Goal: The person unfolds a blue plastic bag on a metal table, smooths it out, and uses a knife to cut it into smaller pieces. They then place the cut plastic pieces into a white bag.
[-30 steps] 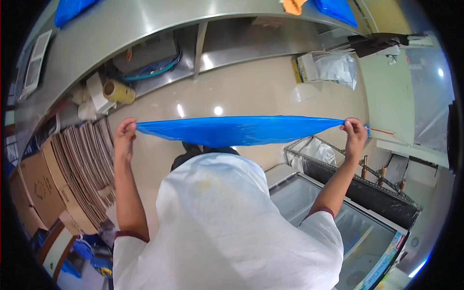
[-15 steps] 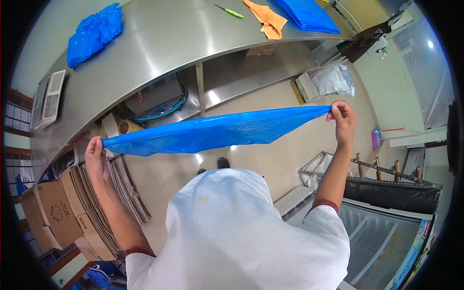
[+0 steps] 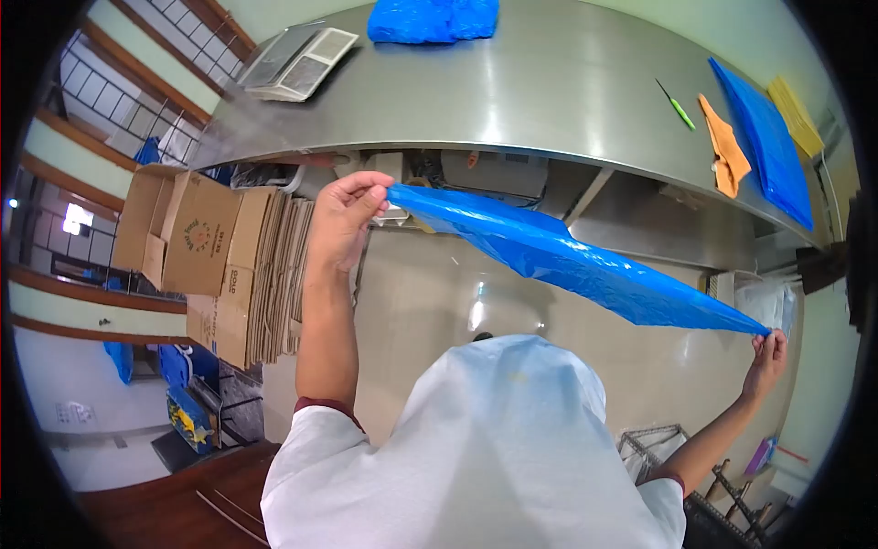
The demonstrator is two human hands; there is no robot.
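Observation:
A blue plastic sheet [image 3: 558, 252] is stretched taut between my two hands, slanting down from left to right in the head view. My left hand [image 3: 347, 215] pinches one end of it, near the stacked cardboard. The other end is pinched by my right hand [image 3: 766, 361], low on the right with that arm held out. The sheet hangs in the air above the floor, in front of the steel table [image 3: 540, 101]. Its middle is creased and partly folded over.
On the table lie crumpled blue plastic [image 3: 433, 20], a white-framed scale-like device [image 3: 300, 64], a green-handled tool [image 3: 681, 113], an orange cloth [image 3: 726, 156] and a folded blue sheet [image 3: 768, 151]. Cardboard boxes [image 3: 215, 242] stand at left. A box with clear plastic [image 3: 764, 297] sits at right.
My view has turned left, so the table and boxes sit further right. The sheet, nearly level before, now slopes, with my left hand higher and my right hand lower.

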